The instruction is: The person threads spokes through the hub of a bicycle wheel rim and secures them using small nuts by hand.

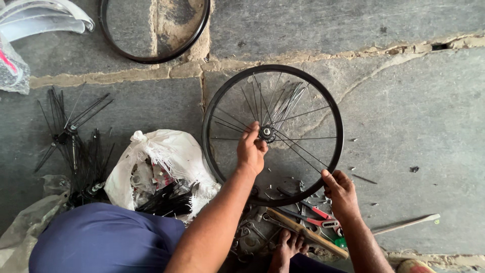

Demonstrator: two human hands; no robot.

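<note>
we see a black bicycle wheel [273, 135] lying flat on the grey stone floor [414, 116], its hub [267, 133] at the centre with the axle pointing up toward us. the wheel is round, so it has no long axis of its own; its thin spokes [298, 147] fan out from the hub to the rim, a loose bunch of them leaning up and to the right. the left hand [251, 149] sits just beside the hub with its fingers curled close, pinching something small there, likely a spoke end, though we cannot tell for sure. the right hand [340, 191] is closed around the near right edge of the rim. we count two rims: this one and a bare black hoop [153, 30] well apart at the top. one white sack [156, 167] of parts lies left of the wheel, one bundle of loose black spokes [76, 141] farther left, and red-handled pliers [318, 218] rest near one bare foot [288, 248].
</note>
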